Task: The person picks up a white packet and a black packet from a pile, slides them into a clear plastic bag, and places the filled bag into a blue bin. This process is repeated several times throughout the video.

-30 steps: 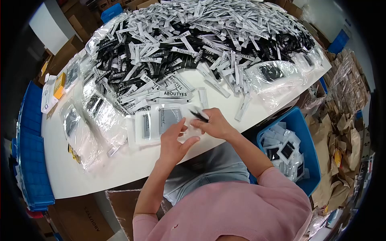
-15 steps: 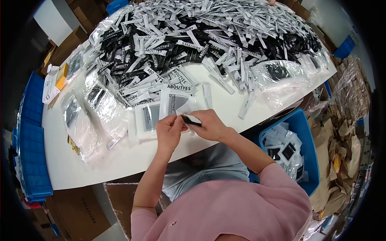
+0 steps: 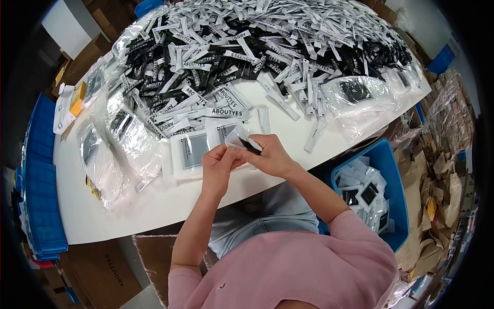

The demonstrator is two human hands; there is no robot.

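Observation:
My left hand (image 3: 218,164) pinches the lower edge of a small translucent plastic bag (image 3: 234,140). Close against it, my right hand (image 3: 272,156) grips a black strip (image 3: 251,146) at the bag's side; whether the strip is inside the bag cannot be made out. Fingertips of both hands meet and hide part of what they hold. Just beyond them lie flat clear bags with grey printed panels (image 3: 194,150). A white strip lettered ABOUTYES (image 3: 226,112) lies behind these bags.
A large heap of black and white ABOUTYES strips (image 3: 231,56) covers the table's back. Big clear bags of packets (image 3: 126,129) lie left, another bag (image 3: 355,92) right. A blue bin (image 3: 399,206) with bagged packets stands right, blue trays (image 3: 43,180) left.
Both hands have drawn closer together, and the bag between them has turned. The black strip is now tilted more steeply. The lettered strip behind lies slightly lower to the left.

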